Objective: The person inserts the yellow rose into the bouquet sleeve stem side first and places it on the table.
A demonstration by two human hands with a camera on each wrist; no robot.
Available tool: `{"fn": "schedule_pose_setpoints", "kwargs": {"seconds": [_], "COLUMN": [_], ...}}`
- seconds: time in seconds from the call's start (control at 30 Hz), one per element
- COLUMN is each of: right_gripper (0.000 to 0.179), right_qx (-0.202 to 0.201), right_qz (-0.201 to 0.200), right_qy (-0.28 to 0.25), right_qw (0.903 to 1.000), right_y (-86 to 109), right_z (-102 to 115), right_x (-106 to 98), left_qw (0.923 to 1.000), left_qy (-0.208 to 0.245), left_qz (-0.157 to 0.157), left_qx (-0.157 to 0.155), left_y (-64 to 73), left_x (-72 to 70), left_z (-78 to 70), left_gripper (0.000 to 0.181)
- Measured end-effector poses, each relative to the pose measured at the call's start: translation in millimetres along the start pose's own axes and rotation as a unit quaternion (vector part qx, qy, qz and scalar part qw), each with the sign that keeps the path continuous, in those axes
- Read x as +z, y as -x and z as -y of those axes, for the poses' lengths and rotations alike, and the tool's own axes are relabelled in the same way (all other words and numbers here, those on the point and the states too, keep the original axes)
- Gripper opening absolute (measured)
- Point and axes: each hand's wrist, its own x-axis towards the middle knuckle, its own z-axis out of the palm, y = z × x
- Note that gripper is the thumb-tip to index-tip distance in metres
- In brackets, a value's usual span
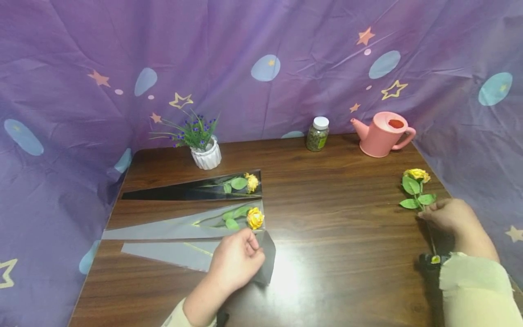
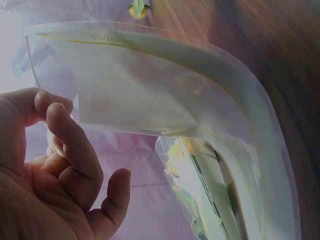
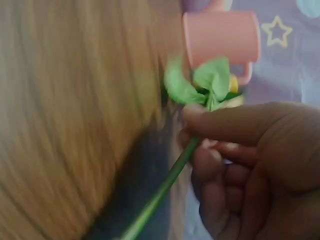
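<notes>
My left hand (image 1: 237,261) pinches the wide end of a translucent flower sleeve (image 1: 163,255) with thumb and forefinger. That end stands lifted and bent over in the left wrist view, where the sleeve (image 2: 135,85) shows a gold line near its edge. At the table's right side, my right hand (image 1: 453,220) grips the green stem of an artificial yellow rose (image 1: 416,175) just below its leaves. The cut end of the stem points toward the near side. In the right wrist view the rose's stem (image 3: 165,187) runs between thumb and fingers.
Beside the left hand lie a pale sleeve (image 1: 151,228) and a black sleeve (image 1: 163,193), each with a yellow rose inside. Along the back stand a white pot (image 1: 206,156) of purple flowers, a white-lidded jar (image 1: 317,136) and a pink watering can (image 1: 377,138). A purple curtain (image 1: 229,104) hangs behind.
</notes>
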Motion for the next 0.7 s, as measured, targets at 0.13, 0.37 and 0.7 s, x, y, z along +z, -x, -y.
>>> {"fn": "schedule_pose_setpoints", "kwargs": {"seconds": [0.13,0.37,0.7], "right_gripper": [0.038,0.012,0.013], "right_qx": [0.004,-0.049,-0.250], "right_qz": [-0.053,-0.132,-0.241], "right_qy": [-0.088,-0.254,-0.591], "right_qw": [0.9947,0.9569,0.7275], "right_y": [2.5,6.6,44.8], "right_z": [22.6,86.9,210.5], "right_x": [5.6,5.9,33.6], "left_qw": [1.0000,1.0000,0.9999], "left_qy": [0.002,0.003,0.010], "left_qz": [0.000,-0.003,0.000], "left_qx": [-0.002,0.000,-0.012], "left_y": [0.0,-1.2,-2.4], "left_x": [1.4,2.7,1.7], "left_z": [-0.3,0.7,0.6], "left_gripper": [0.019,0.019,0.018]}}
